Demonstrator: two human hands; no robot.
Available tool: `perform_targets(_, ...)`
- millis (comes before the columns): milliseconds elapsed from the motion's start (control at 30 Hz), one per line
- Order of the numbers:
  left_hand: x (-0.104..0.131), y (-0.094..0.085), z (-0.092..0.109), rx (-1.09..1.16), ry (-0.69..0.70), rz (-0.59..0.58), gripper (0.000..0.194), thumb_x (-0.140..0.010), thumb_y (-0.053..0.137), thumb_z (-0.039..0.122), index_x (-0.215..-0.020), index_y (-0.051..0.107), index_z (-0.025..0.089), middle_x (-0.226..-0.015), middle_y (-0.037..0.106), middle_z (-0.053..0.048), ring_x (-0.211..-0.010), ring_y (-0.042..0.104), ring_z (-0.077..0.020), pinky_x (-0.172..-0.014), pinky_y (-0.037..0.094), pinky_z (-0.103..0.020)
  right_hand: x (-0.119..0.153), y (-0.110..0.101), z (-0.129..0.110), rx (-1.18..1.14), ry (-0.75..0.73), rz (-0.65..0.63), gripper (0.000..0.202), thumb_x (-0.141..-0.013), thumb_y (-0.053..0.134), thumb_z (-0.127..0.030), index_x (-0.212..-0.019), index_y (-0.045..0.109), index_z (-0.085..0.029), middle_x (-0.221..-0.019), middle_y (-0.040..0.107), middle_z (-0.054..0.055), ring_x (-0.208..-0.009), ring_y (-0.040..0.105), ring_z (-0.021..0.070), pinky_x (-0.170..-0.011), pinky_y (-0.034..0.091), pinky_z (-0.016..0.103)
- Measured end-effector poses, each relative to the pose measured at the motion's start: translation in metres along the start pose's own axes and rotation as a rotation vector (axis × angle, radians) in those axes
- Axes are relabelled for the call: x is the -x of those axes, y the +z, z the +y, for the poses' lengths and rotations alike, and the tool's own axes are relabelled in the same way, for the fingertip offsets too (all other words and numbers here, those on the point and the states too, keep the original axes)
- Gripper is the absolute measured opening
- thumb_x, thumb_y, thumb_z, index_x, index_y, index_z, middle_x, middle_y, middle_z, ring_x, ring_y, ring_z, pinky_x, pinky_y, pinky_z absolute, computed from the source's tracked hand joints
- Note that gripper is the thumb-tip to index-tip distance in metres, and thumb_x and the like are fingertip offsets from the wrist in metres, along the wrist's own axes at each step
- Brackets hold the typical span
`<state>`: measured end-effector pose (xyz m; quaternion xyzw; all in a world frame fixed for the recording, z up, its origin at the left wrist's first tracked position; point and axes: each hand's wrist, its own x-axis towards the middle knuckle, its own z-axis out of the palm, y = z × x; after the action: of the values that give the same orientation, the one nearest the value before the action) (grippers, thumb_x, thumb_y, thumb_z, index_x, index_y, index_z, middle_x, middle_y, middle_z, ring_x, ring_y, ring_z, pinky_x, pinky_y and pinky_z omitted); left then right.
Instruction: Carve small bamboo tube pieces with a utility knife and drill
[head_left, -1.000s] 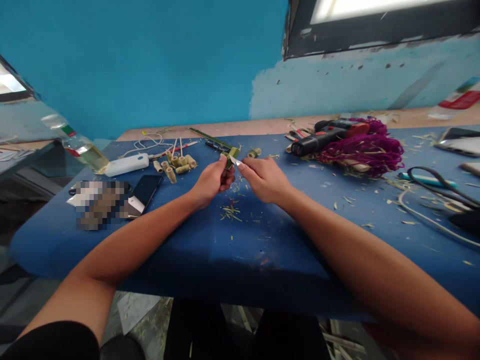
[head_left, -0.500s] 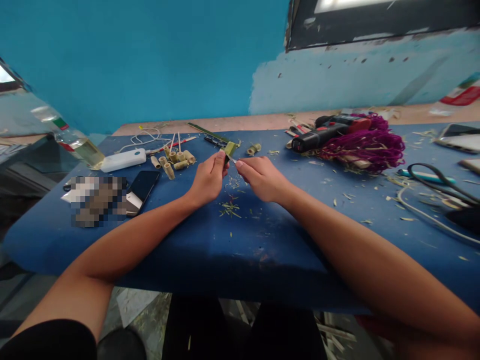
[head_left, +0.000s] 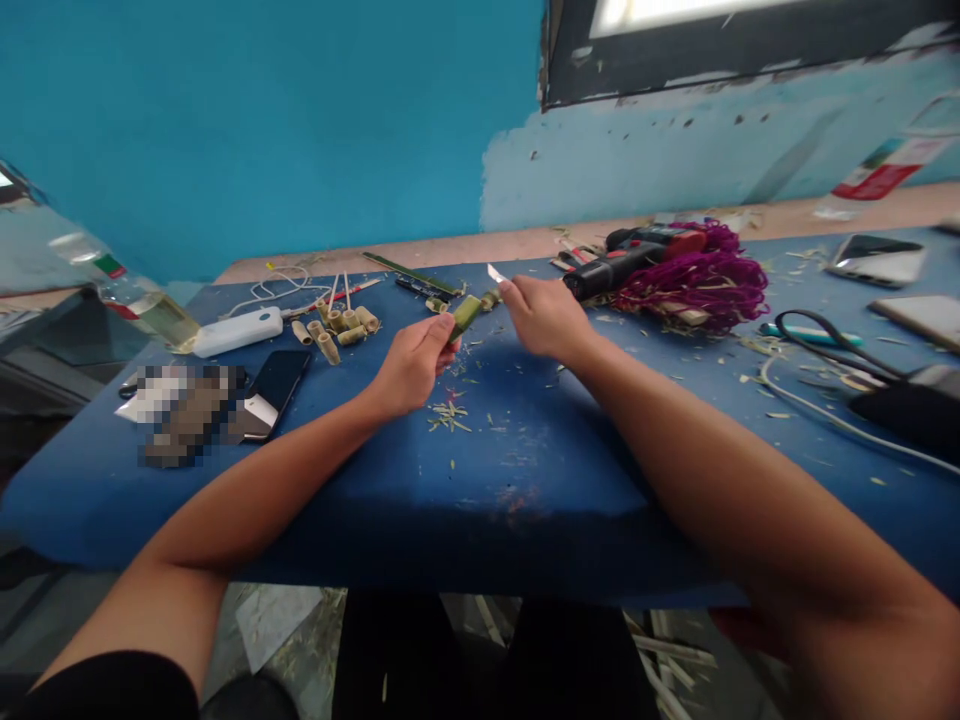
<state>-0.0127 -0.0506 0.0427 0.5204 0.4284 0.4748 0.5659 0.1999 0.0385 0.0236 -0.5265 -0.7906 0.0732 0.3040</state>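
My left hand (head_left: 417,365) is closed around a short green piece of bamboo (head_left: 466,315), its end sticking out past the thumb toward the right. In my right hand (head_left: 546,318) is a knife, mostly hidden by the fingers; its pale blade (head_left: 495,273) points up and left. The blade is apart from the bamboo. Behind the hands, a small cut bamboo piece (head_left: 490,299) lies on the blue tabletop (head_left: 480,480). Thin green shavings (head_left: 450,416) are scattered below the left hand.
Several short bamboo tubes (head_left: 328,346) lie left, near a white power strip (head_left: 238,331), a phone (head_left: 279,388) and a tilted bottle (head_left: 142,305). To the right are a black power drill (head_left: 615,268), purple yarn (head_left: 697,292), a white cable (head_left: 817,412) and another bottle (head_left: 877,185).
The knife has come off the bamboo; my right hand has lifted up and to the right with the blade turned upward. My left hand still holds the bamboo, now tilted more visibly.
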Motion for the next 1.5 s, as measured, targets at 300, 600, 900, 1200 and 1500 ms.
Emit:
perform_targets(300, -0.012, -0.005, -0.001, 0.088, -0.051, 0.092, 0.054, -0.117, 0.050, 0.054, -0.075, 0.051, 0.019, -0.059, 0.034, 0.007, -0.047, 0.025, -0.0060, -0.048, 0.018, -0.021, 0.027, 0.005, -0.050, -0.133, -0.248, -0.080, 0.049, -0.113, 0.031, -0.060, -0.079, 0.044, -0.027, -0.069, 0.056, 0.004, -0.066, 0.046, 0.0201, -0.069, 0.025, 0.037)
perform_targets(600, -0.011, -0.001, -0.004, 0.093, -0.071, 0.080, 0.054, -0.118, 0.049, 0.054, -0.075, 0.047, 0.020, -0.058, 0.029, 0.008, -0.046, 0.022, -0.0063, -0.047, 0.015, -0.021, 0.029, 0.005, -0.053, -0.230, -0.269, -0.194, 0.048, -0.112, 0.029, -0.057, -0.077, 0.042, -0.027, -0.068, 0.052, 0.004, -0.067, 0.042, 0.0191, -0.071, 0.027, 0.037)
perform_targets(900, -0.017, -0.006, 0.003, 0.103, -0.125, 0.028, 0.059, -0.117, 0.047, 0.060, -0.074, 0.051, 0.019, -0.058, 0.028, 0.009, -0.044, 0.019, -0.0047, -0.044, 0.014, -0.019, 0.019, 0.005, -0.049, 0.103, -0.229, -0.082, 0.055, -0.115, 0.030, -0.062, -0.100, 0.066, -0.023, -0.085, 0.069, 0.011, -0.071, 0.053, 0.0224, -0.068, 0.023, 0.037)
perform_targets(1200, -0.012, -0.013, 0.005, 0.200, -0.195, -0.147, 0.058, -0.120, 0.033, 0.048, -0.073, 0.050, 0.018, -0.060, 0.028, 0.008, -0.044, 0.020, -0.0059, -0.043, 0.021, -0.017, -0.018, -0.013, 0.029, -0.013, 0.122, 0.106, 0.049, -0.113, 0.037, -0.053, -0.077, 0.054, -0.025, -0.077, 0.061, 0.011, -0.076, 0.052, 0.0228, -0.074, 0.035, 0.038)
perform_targets(1500, -0.013, -0.015, -0.003, 0.176, -0.219, -0.140, 0.054, -0.118, 0.035, 0.042, -0.074, 0.055, 0.018, -0.060, 0.032, 0.005, -0.046, 0.027, -0.0084, -0.045, 0.026, -0.017, 0.011, 0.012, -0.047, -1.040, -0.077, -0.288, 0.045, -0.102, 0.065, -0.070, -0.099, 0.057, -0.026, -0.064, 0.043, -0.007, -0.054, 0.034, 0.0118, -0.052, 0.030, 0.030)
